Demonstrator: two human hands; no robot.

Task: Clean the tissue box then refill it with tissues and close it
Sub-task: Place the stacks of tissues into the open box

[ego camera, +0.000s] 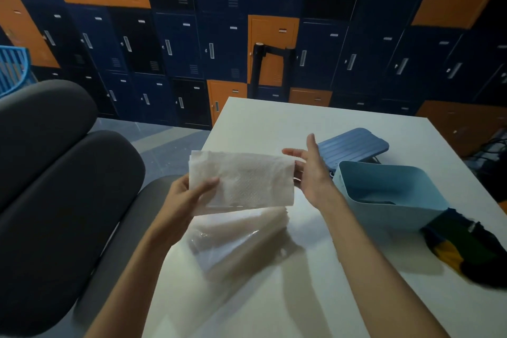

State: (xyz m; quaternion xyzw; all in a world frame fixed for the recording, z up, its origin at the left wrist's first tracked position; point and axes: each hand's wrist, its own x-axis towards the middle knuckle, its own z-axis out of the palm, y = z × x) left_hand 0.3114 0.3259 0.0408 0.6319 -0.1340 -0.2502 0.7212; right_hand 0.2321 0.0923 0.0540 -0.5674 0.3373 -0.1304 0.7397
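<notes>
Head view: the left hand (189, 195) pinches a folded stack of white tissues (241, 178) by its left end, thumb in front, above a white table (274, 123). The right hand (310, 170) is flat, fingers straight, at the stack's right end; contact is unclear. The tissues look light, soft and floppy, best supported at both ends. The open pale-blue tissue box (397, 217) sits to the right, its darker lid (354, 145) behind. Blue and orange lockers (178, 44) fill the wall.

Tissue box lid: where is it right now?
In the head view, the lid sits on the white table, right of centre, just behind the open tissue box and beyond the right hand.
</notes>
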